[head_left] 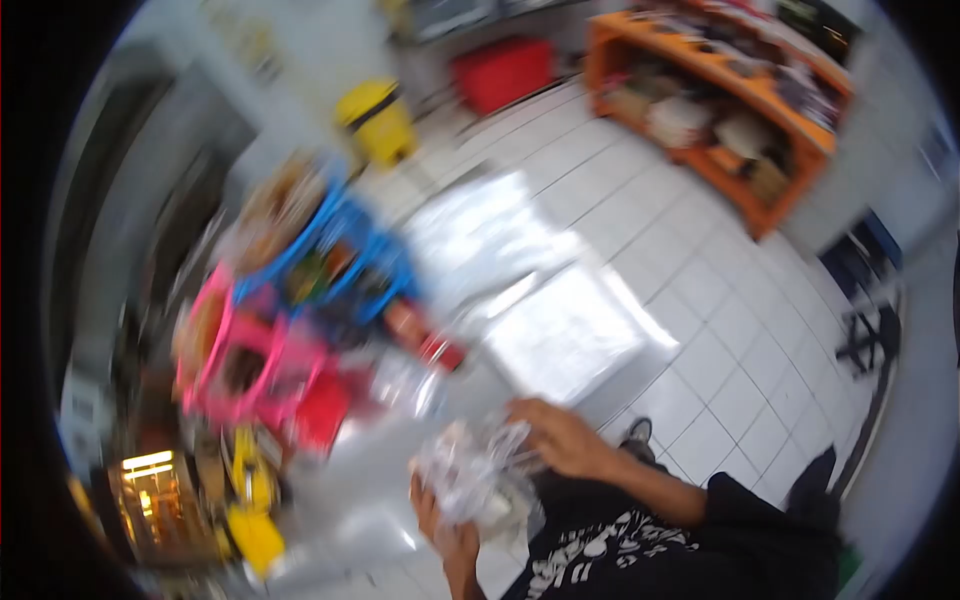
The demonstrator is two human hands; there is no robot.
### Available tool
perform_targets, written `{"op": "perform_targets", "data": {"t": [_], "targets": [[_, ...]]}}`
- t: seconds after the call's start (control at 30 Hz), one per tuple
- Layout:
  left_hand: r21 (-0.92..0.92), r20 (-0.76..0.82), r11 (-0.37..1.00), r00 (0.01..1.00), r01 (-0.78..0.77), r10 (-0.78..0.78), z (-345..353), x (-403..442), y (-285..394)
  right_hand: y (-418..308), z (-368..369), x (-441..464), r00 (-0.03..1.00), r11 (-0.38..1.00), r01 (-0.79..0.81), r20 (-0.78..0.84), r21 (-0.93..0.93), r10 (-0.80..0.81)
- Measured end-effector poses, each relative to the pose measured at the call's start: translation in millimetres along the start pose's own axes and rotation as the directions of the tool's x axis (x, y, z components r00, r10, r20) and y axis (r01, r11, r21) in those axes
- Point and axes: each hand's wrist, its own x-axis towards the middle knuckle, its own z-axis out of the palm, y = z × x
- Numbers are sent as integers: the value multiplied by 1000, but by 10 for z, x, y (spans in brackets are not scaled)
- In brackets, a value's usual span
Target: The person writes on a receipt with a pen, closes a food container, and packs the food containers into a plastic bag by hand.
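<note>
A clear plastic bag [462, 475] with pale contents is held in front of my dark shirt, above the edge of a shiny metal table [375, 520]. My left hand [445, 530] is wrapped around its lower left side, supporting it. On the other side, my right hand [562, 438] has its fingers closed on the gathered plastic. What the bag contains is too blurred to name. Beyond my hands lie a red-capped bottle or jar [425, 335] and some loose clear plastic [405, 385].
Pink basket [225, 340] and blue basket [335, 215] hold packed items on the table's left. Two flat silvery-white packs [570, 335] lie nearby. A yellow bin [378, 122], red container [503, 75] and orange shelf [715, 170] stand on the tiled floor.
</note>
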Motion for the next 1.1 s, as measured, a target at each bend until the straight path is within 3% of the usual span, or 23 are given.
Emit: {"op": "perform_targets", "data": {"t": [0.07,0.2,0.3,0.53,0.67,0.87,0.97,1.1], "targets": [[-64,103,987,982,-150,156,291,188,208,151,-464,-235,998,998,-24,-54,-54,21],[-39,195,997,978,-64,70,1136,58,577,475,-1455,-907,983,984,-118,-159,-132,97],[-98,311,994,947,-53,81,1800,298,1082,650,-2116,-1329,942,940,-294,-221,-174,253],[-230,489,973,863,-12,126,3006,770,2026,979,-3491,-1646,865,889,-433,-344,-148,364],[-285,517,959,842,-1,155,3718,1249,2367,1260,-4236,-1428,834,874,-475,-368,-99,411],[-349,437,916,830,-199,347,4936,2149,2874,1763,-5416,-1080,763,825,-559,-441,-85,472],[-351,523,917,773,-189,360,5622,2802,3189,1984,-5977,-840,710,804,-587,-536,-94,456],[-474,571,805,571,-357,590,6465,3761,3767,2255,-6796,-700,615,800,-598,-665,-44,423]]}}
